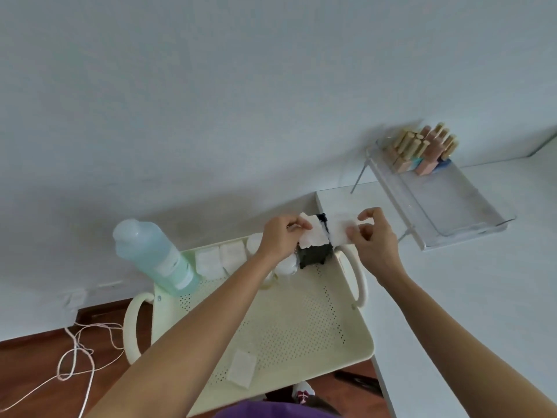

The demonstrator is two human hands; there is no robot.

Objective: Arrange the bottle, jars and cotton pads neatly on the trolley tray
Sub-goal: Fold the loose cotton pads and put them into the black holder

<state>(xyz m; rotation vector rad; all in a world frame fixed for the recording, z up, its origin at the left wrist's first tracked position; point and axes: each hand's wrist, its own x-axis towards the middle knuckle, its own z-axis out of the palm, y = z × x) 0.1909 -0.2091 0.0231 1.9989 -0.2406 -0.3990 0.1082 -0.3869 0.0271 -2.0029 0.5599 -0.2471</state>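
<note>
A cream perforated trolley tray (pixel 301 324) fills the lower middle. A tall bottle of pale green liquid (pixel 156 257) stands at its far left corner. Two white cotton pads (pixel 220 257) lean along the far rim, beside white jars (pixel 284 265) partly hidden by my left arm. A black box (pixel 315 254) sits at the far right corner. My left hand (pixel 281 236) pinches a white cotton pad (pixel 313 235) above the box. My right hand (pixel 372 236) pinches another pad (pixel 342 229) next to it. One loose pad (pixel 241 368) lies near the tray's front edge.
A white table (pixel 452 297) adjoins the tray's right side, carrying a clear acrylic stand (pixel 446 200) with several pink and wooden-capped bottles (pixel 422 152). A white wall stands behind. A pink cord (pixel 75 351) loops on the wooden floor at left.
</note>
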